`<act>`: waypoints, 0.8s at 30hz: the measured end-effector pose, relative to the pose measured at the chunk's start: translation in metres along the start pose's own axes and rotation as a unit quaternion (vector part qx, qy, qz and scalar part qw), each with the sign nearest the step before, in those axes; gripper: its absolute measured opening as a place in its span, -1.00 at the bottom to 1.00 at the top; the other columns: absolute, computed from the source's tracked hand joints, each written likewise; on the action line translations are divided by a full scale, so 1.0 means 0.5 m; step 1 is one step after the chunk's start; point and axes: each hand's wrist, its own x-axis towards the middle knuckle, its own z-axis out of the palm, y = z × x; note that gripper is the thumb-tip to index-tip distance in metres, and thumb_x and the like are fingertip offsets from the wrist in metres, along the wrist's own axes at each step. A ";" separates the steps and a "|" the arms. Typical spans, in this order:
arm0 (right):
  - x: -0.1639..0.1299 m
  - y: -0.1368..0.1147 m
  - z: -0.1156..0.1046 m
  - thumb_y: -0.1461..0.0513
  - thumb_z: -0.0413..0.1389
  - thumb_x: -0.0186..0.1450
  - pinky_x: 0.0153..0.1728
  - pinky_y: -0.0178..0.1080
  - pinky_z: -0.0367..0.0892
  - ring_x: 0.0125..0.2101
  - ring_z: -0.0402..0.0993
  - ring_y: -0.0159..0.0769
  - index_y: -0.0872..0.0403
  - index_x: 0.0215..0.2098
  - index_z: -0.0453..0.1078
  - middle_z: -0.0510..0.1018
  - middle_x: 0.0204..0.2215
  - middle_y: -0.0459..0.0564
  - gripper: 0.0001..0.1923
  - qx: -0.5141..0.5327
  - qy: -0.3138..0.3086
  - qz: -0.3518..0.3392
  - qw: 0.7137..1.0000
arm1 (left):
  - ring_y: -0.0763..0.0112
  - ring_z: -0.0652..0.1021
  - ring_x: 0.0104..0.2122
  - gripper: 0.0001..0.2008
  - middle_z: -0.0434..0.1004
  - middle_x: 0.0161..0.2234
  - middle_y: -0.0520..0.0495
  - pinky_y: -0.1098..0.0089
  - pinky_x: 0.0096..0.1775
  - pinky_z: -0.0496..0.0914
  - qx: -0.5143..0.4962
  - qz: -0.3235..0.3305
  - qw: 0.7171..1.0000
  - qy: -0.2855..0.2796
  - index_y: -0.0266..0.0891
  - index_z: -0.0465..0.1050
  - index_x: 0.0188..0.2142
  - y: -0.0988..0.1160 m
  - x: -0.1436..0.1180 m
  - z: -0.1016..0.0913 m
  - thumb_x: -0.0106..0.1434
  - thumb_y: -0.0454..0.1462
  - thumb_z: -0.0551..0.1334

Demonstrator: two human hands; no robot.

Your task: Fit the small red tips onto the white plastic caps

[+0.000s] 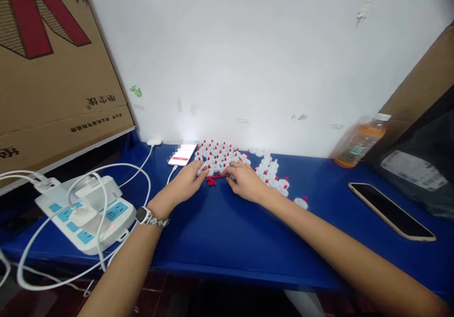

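Here left hand [184, 182], right hand [246, 182] at white caps [220, 156] near wall.

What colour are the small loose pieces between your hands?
Red pieces, seen in the head view.

White painted wall [248, 47] behind, surface scuffed, flaked paint upper right, small tape scraps and green sticker remnants lower down. Glossy blue tabletop [227, 232] abutting wall, front edge running across lower view. Large brown corrugated cardboard sheet [53, 71] with red print leaning at left; second brown cardboard panel [422, 81] leaning at right. Dark reddish floor [166, 298] visible below table edge. Lighting even, bright glare patch on wall near centre.
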 end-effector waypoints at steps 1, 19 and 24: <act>0.005 -0.003 0.002 0.33 0.06 0.35 -0.09 -0.11 0.20 -0.13 0.41 -0.14 0.10 -0.17 0.49 0.57 -0.23 0.08 -0.83 -0.065 -0.015 -0.025 0.997 | 0.31 0.44 -0.41 -0.75 0.40 -0.40 -0.02 0.32 -0.32 0.29 -0.004 -0.006 1.000 -0.014 -0.20 0.26 -0.35 -0.003 -0.002 -0.001 0.41 -0.12 0.05; -0.015 -0.005 -0.007 0.21 0.10 0.36 -0.16 -0.17 0.24 -0.26 0.42 -0.25 0.07 -0.25 0.43 0.57 -0.32 -0.03 -0.90 0.147 0.121 0.041 0.981 | 0.31 0.50 -0.37 -0.78 0.50 -0.30 -0.07 0.33 -0.31 0.33 -0.052 0.036 0.997 -0.047 -0.21 0.36 -0.13 0.036 -0.013 0.021 0.42 -0.13 0.07; -0.031 -0.019 0.012 0.05 0.15 0.32 -0.42 -0.28 0.26 -0.46 0.37 -0.36 0.08 -0.21 0.48 0.52 -0.44 -0.08 -0.73 0.395 0.152 0.119 0.898 | 0.13 0.55 -0.05 -0.52 0.49 0.04 -0.28 0.19 -0.08 0.41 -0.084 0.061 0.993 -0.063 -0.19 0.09 0.28 0.060 -0.023 0.053 0.44 -0.14 0.07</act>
